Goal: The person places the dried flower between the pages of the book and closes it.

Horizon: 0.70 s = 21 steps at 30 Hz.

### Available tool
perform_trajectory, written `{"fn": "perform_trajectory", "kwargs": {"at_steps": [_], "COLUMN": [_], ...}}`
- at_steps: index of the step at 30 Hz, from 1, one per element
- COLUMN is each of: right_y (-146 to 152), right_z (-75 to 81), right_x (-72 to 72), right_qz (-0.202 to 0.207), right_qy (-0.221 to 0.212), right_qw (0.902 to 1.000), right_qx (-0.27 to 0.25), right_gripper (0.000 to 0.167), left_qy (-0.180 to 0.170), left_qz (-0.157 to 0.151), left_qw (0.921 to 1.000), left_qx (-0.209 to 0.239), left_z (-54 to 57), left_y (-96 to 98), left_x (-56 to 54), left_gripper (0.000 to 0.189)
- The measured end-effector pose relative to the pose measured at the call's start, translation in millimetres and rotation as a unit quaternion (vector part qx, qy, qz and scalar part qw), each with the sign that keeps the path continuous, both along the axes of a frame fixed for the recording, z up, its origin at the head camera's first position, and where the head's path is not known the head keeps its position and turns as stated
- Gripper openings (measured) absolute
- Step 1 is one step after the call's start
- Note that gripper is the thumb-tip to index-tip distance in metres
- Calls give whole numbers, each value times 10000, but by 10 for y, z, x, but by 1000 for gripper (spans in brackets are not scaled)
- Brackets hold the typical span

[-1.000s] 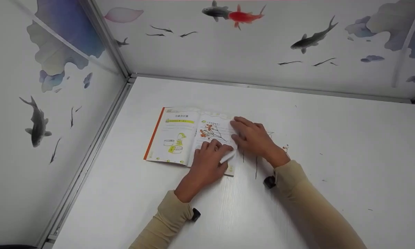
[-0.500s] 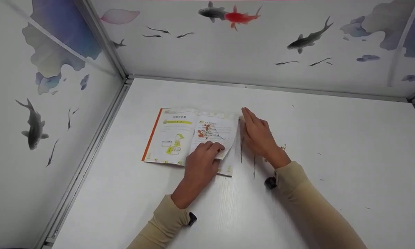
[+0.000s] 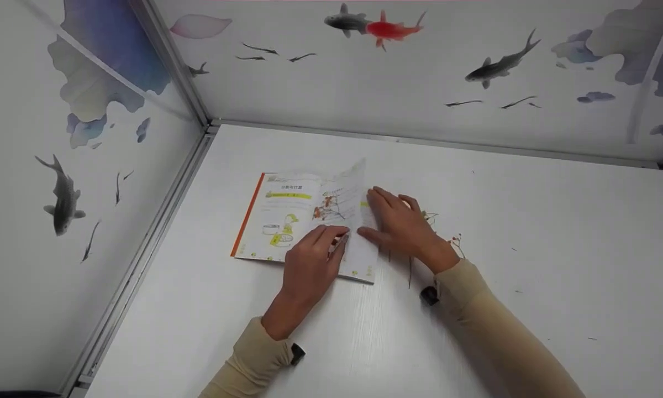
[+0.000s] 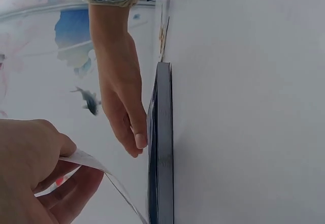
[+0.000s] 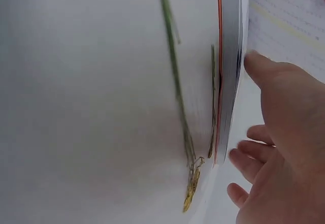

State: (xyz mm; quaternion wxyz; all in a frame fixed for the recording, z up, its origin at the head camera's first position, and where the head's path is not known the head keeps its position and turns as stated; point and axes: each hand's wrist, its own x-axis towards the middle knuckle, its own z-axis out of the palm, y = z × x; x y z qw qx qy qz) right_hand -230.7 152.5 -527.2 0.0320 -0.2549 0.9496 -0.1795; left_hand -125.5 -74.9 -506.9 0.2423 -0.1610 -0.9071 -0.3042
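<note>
An open book (image 3: 247,235) with an orange cover edge lies on the white table. My left hand (image 3: 312,262) pinches a page (image 4: 84,157) between thumb and fingers. That page (image 3: 356,174) is raised and bent, its far corner standing up. A sprig with orange-red blossoms (image 3: 327,209) shows on it, left of the lifted edge. My right hand (image 3: 406,226) has its fingers extended at the book's right edge, thumb over the right page. In the right wrist view the thumb tip is right at the page edge, above the book's page block (image 5: 231,71).
Right of the book, partly under the right hand, lie thin green stems (image 5: 175,76), one with a yellowish head (image 5: 191,191). A small red-tipped sprig (image 3: 456,241) lies near the right wrist. Tiny plant bits (image 3: 518,291) dot the table. Printed wall panels (image 3: 398,83) stand behind and left.
The left hand has moved left, lifting the page's near corner and then more of the page. The right hand rose away from the book's edge, then came back onto it.
</note>
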Motion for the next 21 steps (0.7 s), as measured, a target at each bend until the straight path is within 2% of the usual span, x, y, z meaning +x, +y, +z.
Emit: {"fn": "perform_trajectory", "kwargs": {"at_steps": [3,6,12,17,21], "right_y": [-10,-19,-11,21,20], "right_z": [0,19,40,30,48], "right_x": [3,-5,-9,-36,-75], "right_qz": [9,-12,53,16,0], "right_qy": [19,-28,-151,-348,-565], "right_qw": [9998,9997,9997,9994,9984], "right_qx": [177,232,181,62,71], "right_gripper": [87,86,86,86,86], "left_qy": [70,101,125,191,252], "left_qz": [-57,-10,438,665,801], "left_qw": [9996,9990,9971,9951,9938], "left_qx": [252,435,606,703,735], "left_z": [-23,-37,-29,-9,-38], "left_y": [-78,-179,-437,-653,-810], "left_x": [-7,-21,-47,-63,-77], "left_gripper": [20,30,53,50,48]}}
